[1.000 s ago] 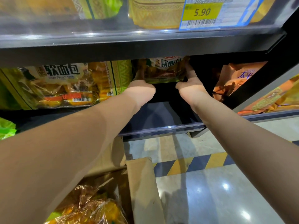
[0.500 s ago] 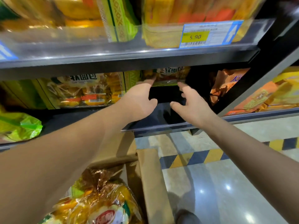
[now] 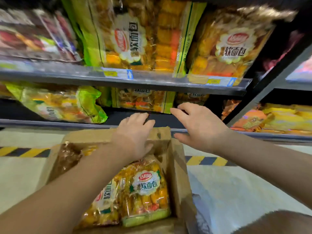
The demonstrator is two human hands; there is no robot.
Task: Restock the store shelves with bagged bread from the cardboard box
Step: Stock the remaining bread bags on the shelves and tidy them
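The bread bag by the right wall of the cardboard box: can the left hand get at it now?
Probably yes. The left hand is open and empty over the cardboard box, the flaps are folded back, and that bread bag lies uncovered on top.

Pale glossy floor [image 3: 236,191]. Yellow-black tape [image 3: 206,160] on floor before shelves [image 3: 152,83]. Shelves grey metal, blue-yellow price tags [image 3: 118,73] on front edge. Dark upright [image 3: 270,81] at right; beyond it next bay, orange packs [image 3: 278,119]. Upper left blurred.

The left forearm hides part of the cardboard box [image 3: 177,166]; the price tags [image 3: 219,81] blur unreadably; top-left packets [image 3: 33,36] smear.
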